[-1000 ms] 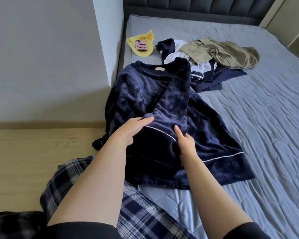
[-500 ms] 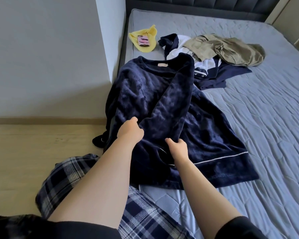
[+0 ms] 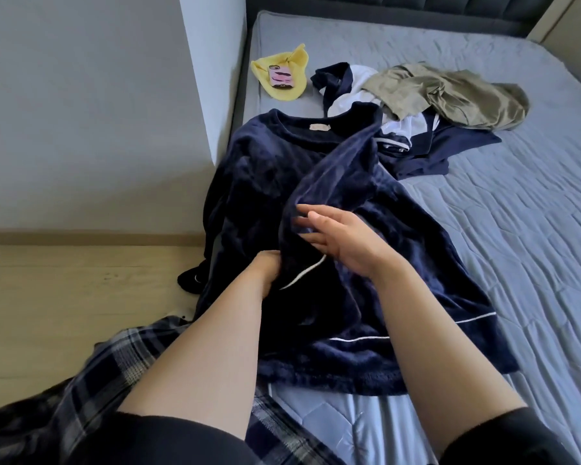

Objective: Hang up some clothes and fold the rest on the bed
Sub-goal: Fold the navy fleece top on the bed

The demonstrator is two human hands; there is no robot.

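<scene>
A navy velvet top (image 3: 259,169) with white piping lies spread on the grey bed (image 3: 517,229), its left side hanging over the bed's edge. One sleeve is folded across the body. My left hand (image 3: 267,270) grips the sleeve's cuff near the white piping, fingers hidden in the fabric. My right hand (image 3: 342,241) lies on the folded sleeve with fingers straight, pointing left. An olive garment (image 3: 450,95) rests on a navy and white garment (image 3: 416,142) further up the bed.
A yellow cloth (image 3: 282,67) with a pink phone (image 3: 280,77) on it lies near the bed's top left corner. A white wall corner (image 3: 212,78) stands left of the bed, above the wooden floor (image 3: 64,290). Plaid fabric (image 3: 121,364) hangs below my arms.
My left hand moved down and closed on the sleeve cuff. My right hand rose onto the sleeve and flattened, and the sleeve bunched up between both hands.
</scene>
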